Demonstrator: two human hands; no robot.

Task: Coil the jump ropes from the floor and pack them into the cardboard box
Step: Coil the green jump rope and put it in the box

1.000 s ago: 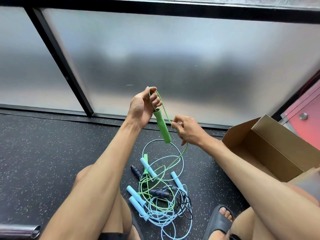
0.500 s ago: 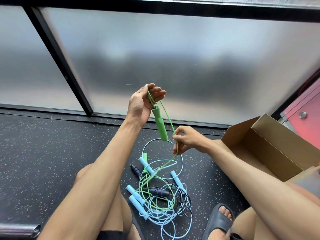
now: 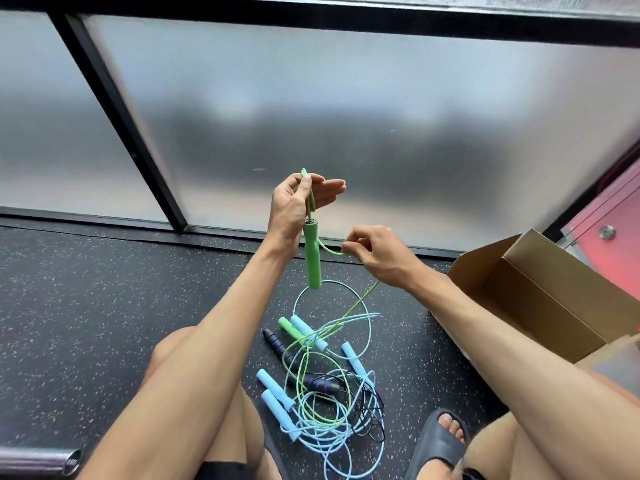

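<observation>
Right hand point(image 3: 377, 254) risen, fingers point(image 3: 349, 245) pinching green rope point(image 3: 311, 261); left hand point(image 3: 294, 209) pinches it higher.

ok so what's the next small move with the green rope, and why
Probably lift the right hand up to the left hand to lay on another loop: the left pinches loops of the green cord with the green handle hanging below, the right pinches the cord, and the rest trails into the rope pile.

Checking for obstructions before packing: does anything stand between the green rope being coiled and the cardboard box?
Nothing visible blocks the way to the open cardboard box. But the green rope, pinched by the left hand and right hand, trails down into the tangle of blue and black ropes on the floor.
</observation>
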